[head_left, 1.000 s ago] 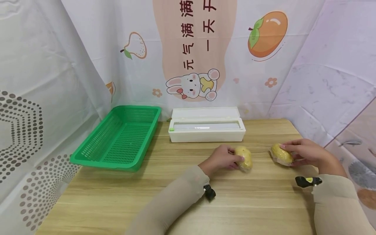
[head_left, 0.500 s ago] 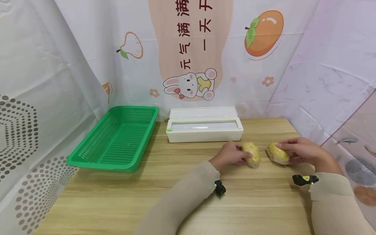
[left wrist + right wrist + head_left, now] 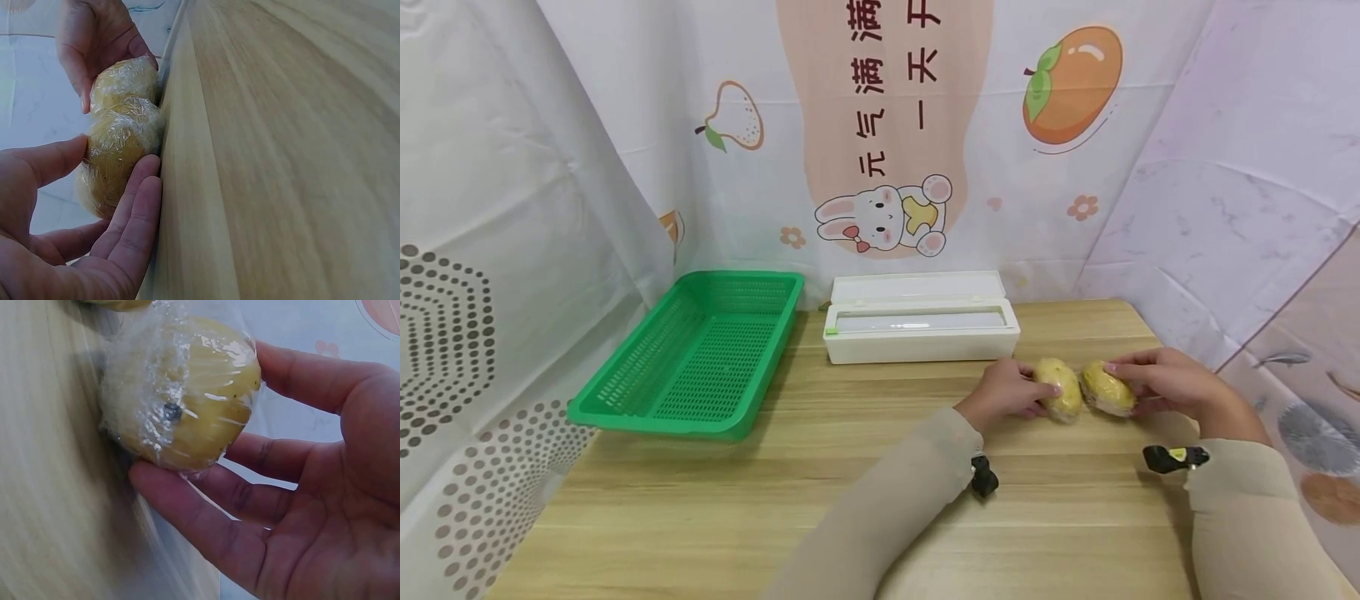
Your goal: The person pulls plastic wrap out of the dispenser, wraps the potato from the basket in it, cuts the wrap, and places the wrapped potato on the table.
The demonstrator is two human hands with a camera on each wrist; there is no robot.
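Observation:
Two yellow potatoes wrapped in clear cling film lie side by side on the right part of the table. My left hand (image 3: 1009,392) grips the left potato (image 3: 1058,390) between thumb and fingers, from its left side. From the other side, my right hand (image 3: 1172,385) pinches the right potato (image 3: 1107,388). In the left wrist view the left potato (image 3: 115,156) appears to touch the right potato (image 3: 128,81). Crinkled film and a dark spot show on the right potato (image 3: 194,394) in the right wrist view; the right thumb and fingers hold its edge.
A white cling film dispenser (image 3: 922,346) with its lid raised stands at the table's back. To its left sits a green perforated basket (image 3: 758,375). Printed curtains (image 3: 730,208) hang behind and beside the wooden table (image 3: 715,517).
My left hand has moved right with its potato, bringing it up beside the other one. The right hand has stayed nearly still, holding its potato.

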